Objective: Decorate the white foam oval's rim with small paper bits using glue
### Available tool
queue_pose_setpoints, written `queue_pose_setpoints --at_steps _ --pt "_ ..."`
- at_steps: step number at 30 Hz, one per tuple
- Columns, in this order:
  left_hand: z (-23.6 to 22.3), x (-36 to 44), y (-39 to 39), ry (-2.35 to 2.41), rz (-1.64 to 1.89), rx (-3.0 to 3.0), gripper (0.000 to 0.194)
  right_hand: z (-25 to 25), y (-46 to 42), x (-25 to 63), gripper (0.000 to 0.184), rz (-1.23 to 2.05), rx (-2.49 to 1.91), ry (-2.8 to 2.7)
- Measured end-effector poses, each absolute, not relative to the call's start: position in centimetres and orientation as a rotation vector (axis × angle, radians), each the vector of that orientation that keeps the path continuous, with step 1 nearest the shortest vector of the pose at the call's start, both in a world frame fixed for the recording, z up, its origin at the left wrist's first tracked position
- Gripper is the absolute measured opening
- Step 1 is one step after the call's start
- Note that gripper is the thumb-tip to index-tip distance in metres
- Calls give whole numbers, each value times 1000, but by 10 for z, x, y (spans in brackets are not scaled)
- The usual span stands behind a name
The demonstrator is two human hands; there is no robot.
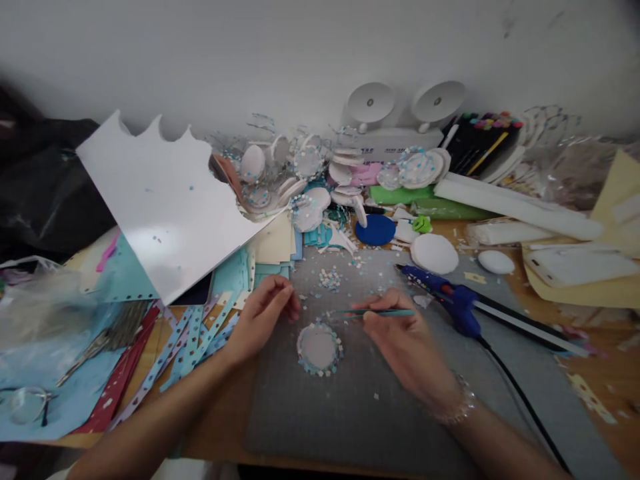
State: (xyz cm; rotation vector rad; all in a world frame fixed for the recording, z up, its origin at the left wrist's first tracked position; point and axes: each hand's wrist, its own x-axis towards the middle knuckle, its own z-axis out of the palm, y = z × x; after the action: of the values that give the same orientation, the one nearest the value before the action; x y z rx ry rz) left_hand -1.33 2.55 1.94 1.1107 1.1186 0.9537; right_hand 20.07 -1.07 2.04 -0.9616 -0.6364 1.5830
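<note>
My right hand [400, 333] is closed around slim teal tweezers [393, 313], whose tips point left above the mat. Below and left of those tips lies a round white disc [320, 348], its rim ringed with tiny blue and white pieces. My left hand [270, 303] rests just up and left of the disc, its fingers loosely curled with nothing visible in them. Behind the disc, a small heap of loose blue and white pieces [330, 279] is spread on the grey cutting mat [300, 413].
On the right lie a blue hot glue gun [463, 307] with its black cord and a white disc [434, 253]. Decorated discs [307, 210] crowd the back. A large white sheet [170, 207], patterned strips [193, 343] and scissors [90, 350] are to the left.
</note>
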Motion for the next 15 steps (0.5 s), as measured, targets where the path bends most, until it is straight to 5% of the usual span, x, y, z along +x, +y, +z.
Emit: queue_pose_setpoints --at_steps 8,15 --pt "17 -5 17 1019 739 903 27 19 -15 196 26 2011 -864 -551" --pt "22 -17 31 1033 974 926 22 15 -12 203 24 2045 -791 -436"
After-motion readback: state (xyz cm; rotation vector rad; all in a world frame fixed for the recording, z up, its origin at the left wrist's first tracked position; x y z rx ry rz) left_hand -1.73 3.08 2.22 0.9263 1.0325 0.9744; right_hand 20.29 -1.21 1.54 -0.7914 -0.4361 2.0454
